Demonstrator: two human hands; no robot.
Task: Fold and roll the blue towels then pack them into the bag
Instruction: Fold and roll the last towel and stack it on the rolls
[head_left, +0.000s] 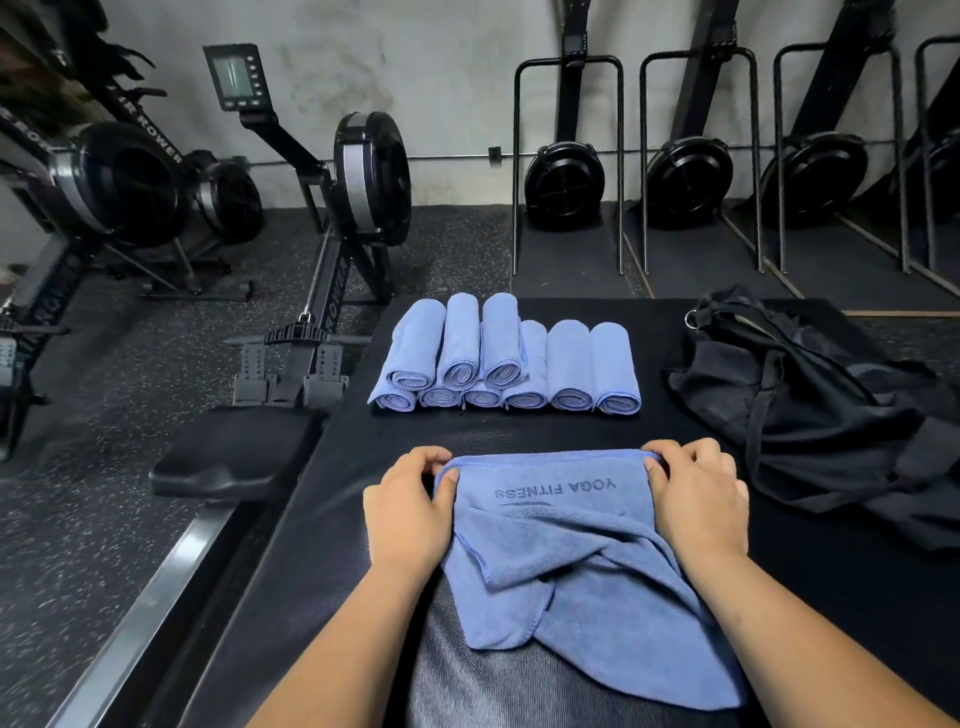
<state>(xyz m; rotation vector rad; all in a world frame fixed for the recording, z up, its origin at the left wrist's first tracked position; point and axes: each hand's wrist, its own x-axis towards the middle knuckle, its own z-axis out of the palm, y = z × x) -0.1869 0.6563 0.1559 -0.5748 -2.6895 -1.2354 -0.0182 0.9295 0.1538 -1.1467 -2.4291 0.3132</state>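
A blue towel (571, 551) printed YOGA FITNESS lies loosely folded and rumpled on the black mat (519, 431) in front of me. My left hand (410, 509) pinches its far left corner and my right hand (696, 493) pinches its far right corner, both low on the mat. Beyond it, several rolled blue towels (506, 358) sit stacked in two layers. A black bag (810, 400) lies slumped at the right of the mat, its straps loose.
A rowing machine with a black seat (234, 457) and rail stands just left of the mat. More rowers (130, 187) stand at the far left, and several upright ones (566, 176) lean against the back wall. The floor is speckled black rubber.
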